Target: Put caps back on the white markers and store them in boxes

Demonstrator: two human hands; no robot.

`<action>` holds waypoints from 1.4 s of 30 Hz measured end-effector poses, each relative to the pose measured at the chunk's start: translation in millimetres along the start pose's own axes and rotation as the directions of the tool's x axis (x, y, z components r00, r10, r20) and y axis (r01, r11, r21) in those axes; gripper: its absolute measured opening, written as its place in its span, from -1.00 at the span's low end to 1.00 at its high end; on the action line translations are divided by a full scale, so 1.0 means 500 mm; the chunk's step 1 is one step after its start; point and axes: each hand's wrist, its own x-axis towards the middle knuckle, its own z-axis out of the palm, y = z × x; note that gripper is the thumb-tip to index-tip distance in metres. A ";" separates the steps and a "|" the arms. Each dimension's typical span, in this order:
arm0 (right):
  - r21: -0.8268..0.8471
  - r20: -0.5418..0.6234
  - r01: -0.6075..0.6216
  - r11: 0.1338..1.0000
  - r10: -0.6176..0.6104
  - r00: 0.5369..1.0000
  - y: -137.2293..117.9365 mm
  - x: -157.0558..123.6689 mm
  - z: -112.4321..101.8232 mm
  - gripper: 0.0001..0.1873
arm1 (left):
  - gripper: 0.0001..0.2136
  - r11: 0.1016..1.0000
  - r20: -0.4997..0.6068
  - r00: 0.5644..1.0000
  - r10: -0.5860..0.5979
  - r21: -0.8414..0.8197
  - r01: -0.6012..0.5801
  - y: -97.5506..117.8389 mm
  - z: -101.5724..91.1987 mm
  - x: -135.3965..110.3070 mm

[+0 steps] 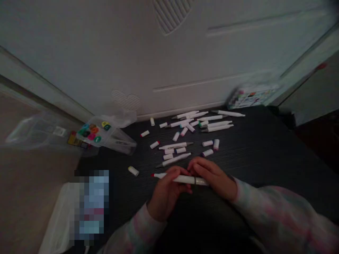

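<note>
marker (184, 179) between two hands

gripped near the red tip (153, 175) by left hand (166, 192), banded end (201, 181) held in right hand (215, 178), presumably for steadiness. loose caps (133, 171) and other markers (176, 159) laid just beyond, probably for easy reach. dark table (259, 155) below, clear box (123, 143) at left, pale panel (111, 53) behind.

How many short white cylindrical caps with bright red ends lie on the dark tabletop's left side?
2: one red-ended cap lies nearer the clear plastic case, the other beside the left end of a slim white marker. More could be hidden behind the case.
</note>
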 end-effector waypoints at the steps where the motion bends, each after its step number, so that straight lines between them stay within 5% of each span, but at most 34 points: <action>1: 0.000 0.001 0.001 1.000 -0.001 1.000 -0.001 -0.001 -0.001 -0.60 | -0.81 1.000 -0.008 1.000 -0.002 -0.002 0.002 0.000 0.000 0.001; 42: -0.216 0.090 0.065 0.974 -0.047 0.995 -0.015 -0.009 -0.002 -0.75 | -0.85 1.000 -0.036 0.999 -0.005 -0.016 0.004 0.001 0.003 0.004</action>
